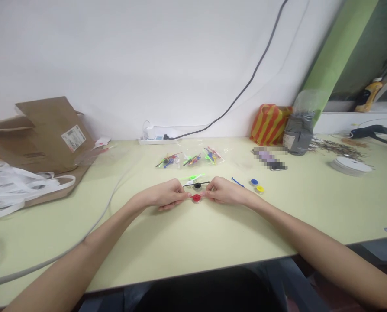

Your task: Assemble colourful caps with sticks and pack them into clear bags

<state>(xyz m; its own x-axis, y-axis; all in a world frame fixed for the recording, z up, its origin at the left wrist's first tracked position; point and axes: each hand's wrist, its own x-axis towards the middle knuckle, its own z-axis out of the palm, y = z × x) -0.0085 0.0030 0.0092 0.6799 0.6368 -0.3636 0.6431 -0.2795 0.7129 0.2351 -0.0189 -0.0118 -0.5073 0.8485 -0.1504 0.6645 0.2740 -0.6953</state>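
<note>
My left hand [169, 195] and my right hand [226, 191] face each other at the middle of the pale green table [193, 242]. Their fingertips pinch the ends of a thin red strip running through a round red disc [196, 198]. Just behind it, a round black disc [197, 185] sits on a thin black rod [203, 183], whose end lies close to my right fingers. A bright green plastic piece [191, 177] lies behind the left fingertips. A thin blue stick [237, 182] lies beyond my right hand.
A blue cap [253, 182] and yellow cap [259, 189] sit right of my hands. Several clear bags [191, 159] of coloured parts lie behind. Farther back are a power strip [157, 138], cardboard mailer [47, 134], white plastic [18, 190], and tape roll [351, 165].
</note>
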